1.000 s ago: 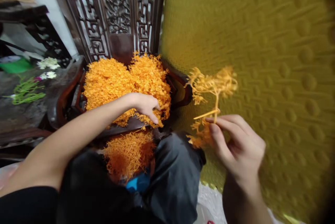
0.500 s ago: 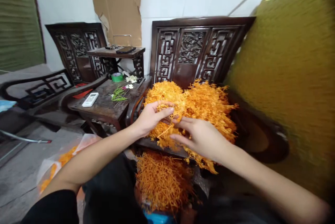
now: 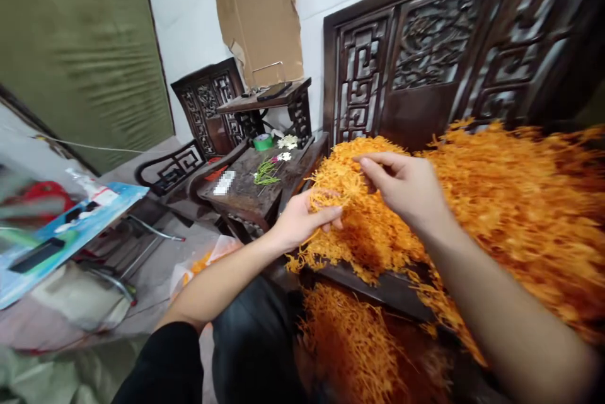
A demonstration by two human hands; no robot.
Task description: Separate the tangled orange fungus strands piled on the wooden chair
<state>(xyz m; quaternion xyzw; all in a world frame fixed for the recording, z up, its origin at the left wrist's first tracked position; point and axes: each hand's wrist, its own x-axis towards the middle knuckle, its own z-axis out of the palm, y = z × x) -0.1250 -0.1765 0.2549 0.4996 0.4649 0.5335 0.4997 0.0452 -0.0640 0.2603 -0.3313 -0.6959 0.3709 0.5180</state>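
Thin orange strands (image 3: 326, 200) are held between the thumb and fingers of my left hand (image 3: 302, 218), in front of a heap of orange stringy pieces (image 3: 368, 227) on a dark wooden seat. My right hand (image 3: 401, 186) is raised over the heap's upper part, its thumb and forefinger pinched together; whatever lies between the tips is too small to name. A larger mass of the same orange pieces (image 3: 524, 202) spreads to the right. Below the seat edge sits another orange bunch (image 3: 352, 334), with thinner, darker strands.
Left of the seat, a small dark table (image 3: 241, 193) bears green tape (image 3: 263, 142), green stems (image 3: 266, 172) and white flowers (image 3: 287, 142). A blue folding table (image 3: 108, 202) stands far left. Carved chair backs (image 3: 425, 45) rise behind.
The view has swung left, bringing the blue folding table into sight. My right hand has moved up and away from my left, its fingers now pinched. My left hand still holds strands.
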